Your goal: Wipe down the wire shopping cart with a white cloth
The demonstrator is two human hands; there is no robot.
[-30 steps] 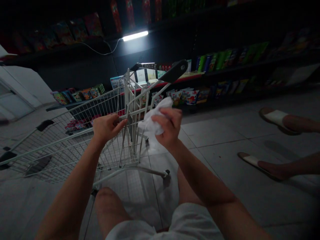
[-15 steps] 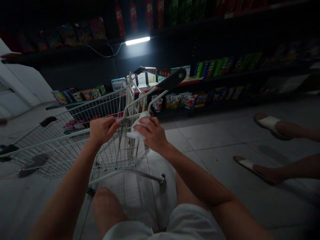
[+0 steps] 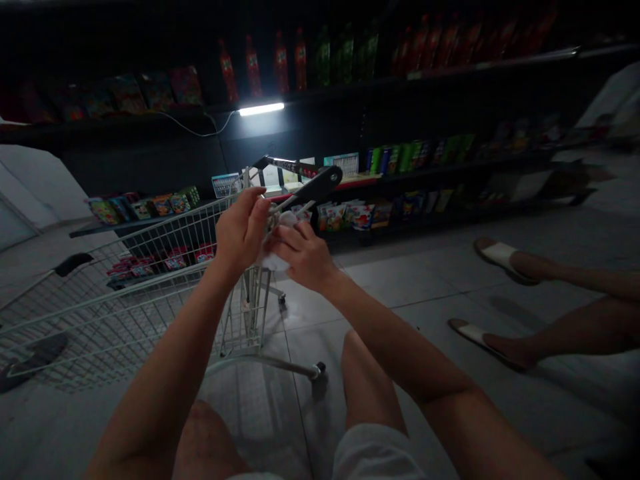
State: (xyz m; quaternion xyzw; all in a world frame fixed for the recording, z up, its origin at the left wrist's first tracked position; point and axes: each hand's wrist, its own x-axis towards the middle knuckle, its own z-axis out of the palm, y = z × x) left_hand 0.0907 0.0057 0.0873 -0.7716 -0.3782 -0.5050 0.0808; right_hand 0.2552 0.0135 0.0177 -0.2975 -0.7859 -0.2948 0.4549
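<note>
A wire shopping cart (image 3: 150, 300) stands in front of me, its dark handle (image 3: 320, 183) at the upper right of the basket. My right hand (image 3: 305, 257) is closed on a crumpled white cloth (image 3: 275, 262), pressed against the metal bars below the handle. Just left of it, my left hand (image 3: 240, 230) is closed around the upper rear frame of the cart. Its fingertips are partly hidden behind the bars. The two hands are almost touching.
Dark store shelves (image 3: 175, 150) with red and green bottles, cans and snack packs run behind the cart. A lit tube lamp (image 3: 261, 109) hangs under one shelf. At right are another person's feet in white sandals (image 3: 500, 255). A caster wheel (image 3: 319, 369) rests near my knees.
My left hand has moved right and up along the cart frame, closer to my right hand. The right hand with the cloth stays near the same bars. The view has shifted slightly.
</note>
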